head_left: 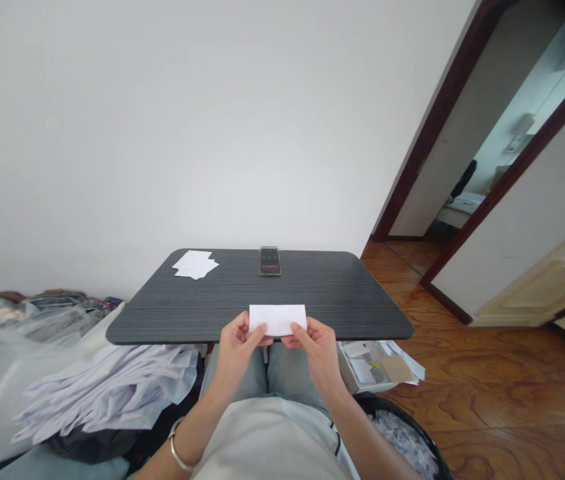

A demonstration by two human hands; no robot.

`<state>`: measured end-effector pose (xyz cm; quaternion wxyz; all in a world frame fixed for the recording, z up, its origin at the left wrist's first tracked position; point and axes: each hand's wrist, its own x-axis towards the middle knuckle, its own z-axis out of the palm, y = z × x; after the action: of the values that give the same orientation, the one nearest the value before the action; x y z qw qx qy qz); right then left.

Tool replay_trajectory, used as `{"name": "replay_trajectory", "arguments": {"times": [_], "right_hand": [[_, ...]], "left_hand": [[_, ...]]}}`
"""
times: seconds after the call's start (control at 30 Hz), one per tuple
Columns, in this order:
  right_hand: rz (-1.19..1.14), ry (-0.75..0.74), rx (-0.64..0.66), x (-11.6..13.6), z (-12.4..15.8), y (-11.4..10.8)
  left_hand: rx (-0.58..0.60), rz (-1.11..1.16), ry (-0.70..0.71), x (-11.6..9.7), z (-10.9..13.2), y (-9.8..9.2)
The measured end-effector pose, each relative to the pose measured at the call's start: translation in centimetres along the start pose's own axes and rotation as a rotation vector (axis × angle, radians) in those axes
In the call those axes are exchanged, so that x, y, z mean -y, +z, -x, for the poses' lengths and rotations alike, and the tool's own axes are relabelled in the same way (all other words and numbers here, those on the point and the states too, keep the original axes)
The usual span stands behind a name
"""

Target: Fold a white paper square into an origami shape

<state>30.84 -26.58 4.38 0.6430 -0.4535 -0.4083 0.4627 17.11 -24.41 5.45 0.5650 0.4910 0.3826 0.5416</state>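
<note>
A white piece of paper [277, 317], wide and short, is held level near the front edge of the dark table [222, 293]. My left hand [239, 339] pinches its left end, thumb on top and fingers beneath. At the right end, my right hand [315, 340] grips it the same way. Whether the paper is one layer or folded I cannot tell. Farther back on the table, a small heap of white paper pieces [195, 264] lies at the left, and a phone [270, 261] is near the middle of the back edge.
Left of the table is a pile of white sheets [117, 387] beside clear plastic [17, 360]. Under the right side stands a white box [362, 373] with papers, above a black bag of paper scraps [402, 440]. A white wall [212, 133] rises behind; a doorway [442, 133] is at right.
</note>
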Motion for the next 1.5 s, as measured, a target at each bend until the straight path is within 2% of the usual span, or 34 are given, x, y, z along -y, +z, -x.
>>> {"name": "replay_trajectory", "arguments": {"times": [0.4,0.93,1.33,1.5], "right_hand": [[-0.011,-0.008,0.010,-0.2,0.1,0.4],[0.021,-0.043,-0.002,-0.2,0.3,0.6],[-0.039,-0.055,-0.037,-0.2,0.2,0.6],[0.005,-0.081,-0.023,-0.2,0.2,0.6]], "left_hand": [[-0.064,0.023,0.070,0.3,0.1,1.0],[-0.066,0.043,0.108,0.6,0.1,1.0],[-0.082,0.119,0.115,0.7,0.1,1.1],[-0.086,0.144,0.044,0.4,0.1,1.2]]}}
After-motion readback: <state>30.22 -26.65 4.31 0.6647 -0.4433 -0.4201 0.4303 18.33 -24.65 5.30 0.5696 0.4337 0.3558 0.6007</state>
